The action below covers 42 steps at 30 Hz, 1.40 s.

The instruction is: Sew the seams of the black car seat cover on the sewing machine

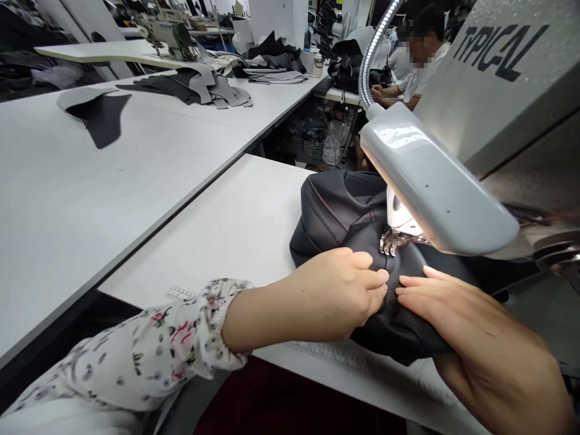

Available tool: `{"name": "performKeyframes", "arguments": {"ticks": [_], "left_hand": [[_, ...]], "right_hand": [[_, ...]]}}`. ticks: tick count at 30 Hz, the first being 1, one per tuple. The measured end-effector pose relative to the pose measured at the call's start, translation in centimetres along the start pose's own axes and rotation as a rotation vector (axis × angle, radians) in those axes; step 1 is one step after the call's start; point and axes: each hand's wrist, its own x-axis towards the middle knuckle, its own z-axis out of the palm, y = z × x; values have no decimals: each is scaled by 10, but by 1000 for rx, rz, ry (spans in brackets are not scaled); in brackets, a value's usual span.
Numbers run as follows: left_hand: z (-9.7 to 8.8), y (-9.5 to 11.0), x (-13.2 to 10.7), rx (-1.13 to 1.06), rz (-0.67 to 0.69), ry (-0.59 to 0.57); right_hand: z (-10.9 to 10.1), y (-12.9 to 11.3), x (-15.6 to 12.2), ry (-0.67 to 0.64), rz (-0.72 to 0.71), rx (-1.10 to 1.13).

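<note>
A bulky black leather piece [324, 223] with orange-brown stitched seams lies bunched on the sewing machine's bed, under the metal presser foot [390, 241]. Just in front of the foot, my left hand [348, 290] has its fingers curled closed on the leather; the fingertips' hold is partly hidden. To its right, my right hand [462, 308] lies flat on the same leather with its fingers stretched out. A white lamp head [435, 181] on a bendable metal neck lights the foot and covers part of the machine.
The machine's arm [502, 78] rises at the right. A white table [149, 163] at the left carries cut grey and black pieces [194, 84]. Another sewing machine [170, 36] stands farther back. A person [426, 54] sits at the back right. Ruler markings [335, 356] run along the near edge.
</note>
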Motion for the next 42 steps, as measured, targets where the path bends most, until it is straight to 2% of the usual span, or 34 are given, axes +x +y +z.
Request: {"name": "performKeyframes", "arguments": {"ticks": [7, 12, 19, 23, 26, 29, 30, 32, 35, 38, 40, 42], "left_hand": [[-1, -18, 5, -110, 14, -74], [-3, -32, 9, -199, 64, -112], [-8, -51, 16, -332, 110, -120], [-12, -55, 18, -315, 140, -122], [-14, -56, 17, -311, 147, -124], [-13, -56, 14, -344, 134, -107], [-13, -56, 13, -368, 129, -97], [-12, -53, 10, -425, 118, -81], [-13, -42, 0, -446, 94, -72], [-13, -29, -10, -328, 156, -67], [-10, -23, -13, -177, 205, -32], [-5, -20, -10, -2, 199, 33]], "right_hand": [[3, 8, 11, 11, 3, -14], [8, 18, 8, 32, -6, -54], [21, 29, 10, 75, 13, -83], [13, 26, 14, 67, 14, -29], [-3, 18, -3, 81, 8, -24], [-4, 12, -35, 133, -169, -99], [1, 12, -44, 121, -200, -134], [19, 12, -57, 69, -134, -223], [43, 8, -64, 112, -111, -260], [43, -9, -70, 95, -146, -157], [32, -22, -73, 39, -115, -132], [19, -31, -70, -24, -66, -102]]}}
